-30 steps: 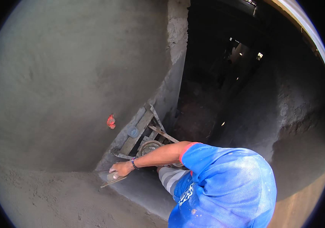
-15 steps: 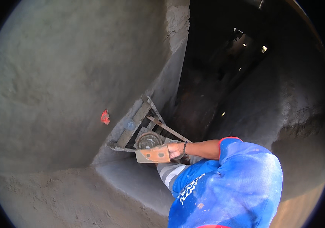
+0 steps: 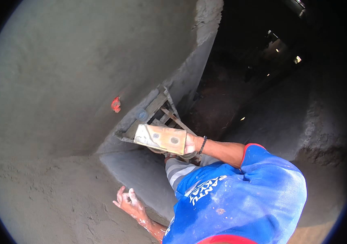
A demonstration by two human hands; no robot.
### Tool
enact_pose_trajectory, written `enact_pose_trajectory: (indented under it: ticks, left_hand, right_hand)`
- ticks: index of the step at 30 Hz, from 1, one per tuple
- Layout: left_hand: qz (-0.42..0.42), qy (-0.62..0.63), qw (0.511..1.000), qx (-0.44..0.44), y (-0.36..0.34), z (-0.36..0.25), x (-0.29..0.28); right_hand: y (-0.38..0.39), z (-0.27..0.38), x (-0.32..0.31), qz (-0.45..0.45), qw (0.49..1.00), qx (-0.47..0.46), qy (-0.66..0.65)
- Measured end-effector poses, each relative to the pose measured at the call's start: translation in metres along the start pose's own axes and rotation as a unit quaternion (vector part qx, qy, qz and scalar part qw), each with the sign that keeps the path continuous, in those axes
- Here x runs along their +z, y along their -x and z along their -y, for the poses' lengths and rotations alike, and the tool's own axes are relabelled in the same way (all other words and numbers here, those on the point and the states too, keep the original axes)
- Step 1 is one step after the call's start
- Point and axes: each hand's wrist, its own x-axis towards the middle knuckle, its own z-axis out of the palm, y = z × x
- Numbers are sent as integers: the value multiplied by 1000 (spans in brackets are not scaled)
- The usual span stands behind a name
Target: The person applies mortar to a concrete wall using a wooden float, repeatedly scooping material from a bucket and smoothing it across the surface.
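Observation:
My right hand [image 3: 191,143] grips a flat plastering float with a pale wooden face [image 3: 166,139], two round dark spots on it and a pale grey smear at one end, held over a partly hidden round bucket [image 3: 155,150] and my striped shorts [image 3: 178,173]. My left hand [image 3: 131,203] is at the lower left, fingers apart and curled, dusted white and holding nothing, beside the rough plastered surface [image 3: 51,191]; whether it touches this surface I cannot tell. My blue shirt fills the lower right.
A wooden step frame [image 3: 156,102] with a round blue item [image 3: 142,115] stands below, against a grey plastered wall [image 3: 72,73] with a red scrap [image 3: 116,104] on it. A dark passage [image 3: 238,81] lies right of the wall's chipped edge, with a rough wall [image 3: 315,134] opposite.
My right hand has lifted the float from the plaster edge at lower left towards the middle, turning its face up. My left hand has come into view. The camera view has shifted somewhat.

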Motion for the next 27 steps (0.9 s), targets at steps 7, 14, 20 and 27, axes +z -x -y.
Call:
enact_pose_trajectory:
  ticks: [7,14,20,27]
  left_hand:
    - [297,521,799,34,-31,-77,93]
    - [250,639,728,-18,-48,-97,118]
    - [-30,394,918,-4,-87,-62,67]
    - [-330,102,936,68,-212,-10,-21]
  right_hand:
    - [33,-7,49,-74,997,-6,6]
    - [20,7,95,30,990,81,114]
    - [-7,-4,80,-90,907,48,409]
    - [18,9,19,-193,823,124,520]
